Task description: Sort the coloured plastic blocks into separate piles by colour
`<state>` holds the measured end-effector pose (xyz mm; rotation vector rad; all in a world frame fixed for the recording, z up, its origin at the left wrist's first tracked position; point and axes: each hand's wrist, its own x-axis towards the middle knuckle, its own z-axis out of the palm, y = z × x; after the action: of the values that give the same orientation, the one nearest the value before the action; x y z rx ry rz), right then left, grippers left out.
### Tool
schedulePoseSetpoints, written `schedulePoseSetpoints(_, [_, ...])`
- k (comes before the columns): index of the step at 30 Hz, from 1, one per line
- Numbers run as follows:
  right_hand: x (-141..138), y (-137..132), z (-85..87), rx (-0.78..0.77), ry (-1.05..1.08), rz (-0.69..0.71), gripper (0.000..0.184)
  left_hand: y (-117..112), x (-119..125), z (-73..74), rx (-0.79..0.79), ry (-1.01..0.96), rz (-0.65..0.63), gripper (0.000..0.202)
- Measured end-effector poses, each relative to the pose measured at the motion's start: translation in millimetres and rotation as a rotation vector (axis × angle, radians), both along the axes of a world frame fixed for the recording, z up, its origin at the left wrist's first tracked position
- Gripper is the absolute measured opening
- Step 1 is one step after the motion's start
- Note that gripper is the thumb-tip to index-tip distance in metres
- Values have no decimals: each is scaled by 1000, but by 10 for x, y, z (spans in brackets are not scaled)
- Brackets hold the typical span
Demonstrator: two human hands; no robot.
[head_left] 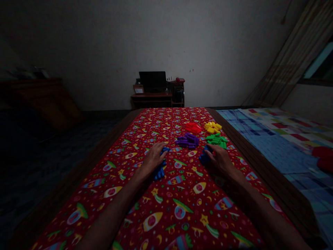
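Observation:
My left hand is closed on a small blue plastic piece that shows between thumb and fingers. Just below it, more blue plastic pieces lie on the red patterned cloth. To the right, my right hand curls over a cluster of blue plastic pieces, its thumb and fingers closed around part of them. Dim light and the fingers hide the exact kind of these pieces. Bare cloth separates the two blue groups.
Beyond my hands lie heaps of purple pieces, green pieces, red pieces and yellow pieces. A desk with a monitor stands at the far wall. On the right is a bed with checked covers.

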<state>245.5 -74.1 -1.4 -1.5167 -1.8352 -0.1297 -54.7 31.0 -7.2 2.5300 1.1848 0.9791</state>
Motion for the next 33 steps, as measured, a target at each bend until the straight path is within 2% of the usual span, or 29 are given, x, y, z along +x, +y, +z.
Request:
schedulePoseSetpoints(2, [91, -14, 25, -106, -26, -55, 30, 162, -39, -54, -53, 69, 34, 34])
schedulePoseSetpoints(5, [130, -13, 3, -255, -43, -57, 37, 278, -26, -98, -115, 125, 60, 36])
schedulePoseSetpoints(6, [133, -6, -8, -245, -38, -56, 38, 285, -11, -90, -122, 130, 63, 38])
schedulePoseSetpoints(8, [128, 6, -14, -132, -4, -70, 35, 254, 37, -35, -127, 116, 50, 42])
schedulePoseSetpoints(11, [51, -24, 46, 47, 90, -54, 29, 93, 180, 103, -145, 29, -33, 45])
schedulePoseSetpoints(13, [-79, -85, 101, 71, 136, 52, 27, -81, 337, 172, -214, -53, -136, 48])
schedulePoseSetpoints(17, [-395, -208, 89, 26, 39, 421, 39, -441, 674, 164, -486, -174, -336, 56])
schedulePoseSetpoints(18, [-441, -219, 61, 24, 0, 475, 39, -504, 727, 146, -542, -198, -371, 57])
schedulePoseSetpoints(20, [-453, -216, 18, 28, -57, 489, 33, -570, 757, 124, -608, -224, -432, 55])
schedulePoseSetpoints(21, [-419, -207, 13, 19, -77, 461, 30, -570, 731, 127, -600, -214, -444, 50])
schedulePoseSetpoints(23, [-292, -188, 52, -13, -93, 364, 25, -500, 602, 157, -464, -155, -406, 38])
schedulePoseSetpoints(26, [-53, -175, 173, -91, -42, 227, 22, -259, 290, 208, -105, -33, -252, 29])
schedulePoseSetpoints(28, [73, -166, 222, -155, -18, 200, 21, -69, 82, 192, 14, 35, -137, 29])
schedulePoseSetpoints(31, [175, -123, 195, -208, -31, 195, 19, 143, -123, 74, -24, 141, -34, 31])
schedulePoseSetpoints(33, [199, -78, 142, -184, -19, 196, 18, 209, -172, -18, -98, 187, -23, 29])
